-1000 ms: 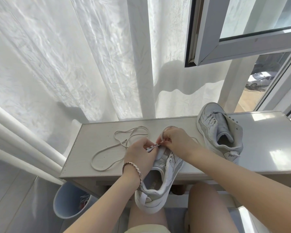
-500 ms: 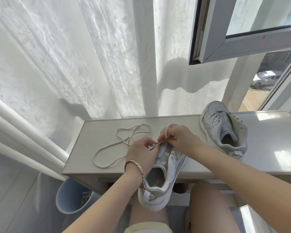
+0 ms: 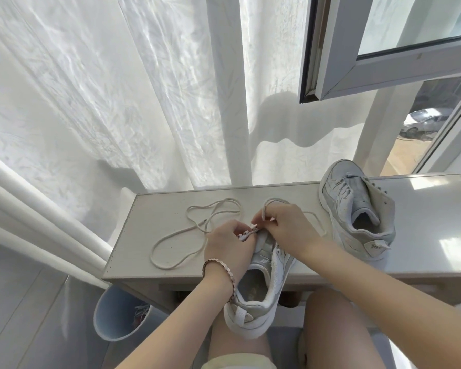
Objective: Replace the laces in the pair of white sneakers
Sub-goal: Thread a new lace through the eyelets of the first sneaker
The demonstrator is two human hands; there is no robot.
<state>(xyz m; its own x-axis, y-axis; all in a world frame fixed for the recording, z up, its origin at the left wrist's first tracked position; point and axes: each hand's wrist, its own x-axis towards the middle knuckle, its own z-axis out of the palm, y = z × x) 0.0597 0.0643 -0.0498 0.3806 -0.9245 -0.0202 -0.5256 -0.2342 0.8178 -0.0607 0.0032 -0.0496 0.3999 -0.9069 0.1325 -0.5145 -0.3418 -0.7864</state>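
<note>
centrally pale table [image 3: 149,209] bearing loose lace [image 3: 180,231]; sheer curtain [image 3: 144,89] behind, window [image 3: 383,62] open.

Right hand [image 3: 286,230] has drawn lace [image 3: 273,200] slightly higher.

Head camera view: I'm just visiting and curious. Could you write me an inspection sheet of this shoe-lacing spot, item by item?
Surface: pale table, sunlit, by the window.
Job's things: held sneaker, toe on the table, heel toward the person; second sneaker upright at right; loose lace lying in loops at left; second lace looped over the right hand.
Clutter: pale blue bin under the table's left end, contents unclear.
Grippers: left hand grips the held sneaker near its eyelets; right hand pinches the second lace there.
Cables: nothing seen.
Surroundings: white curtain, open window, car outside.
</note>
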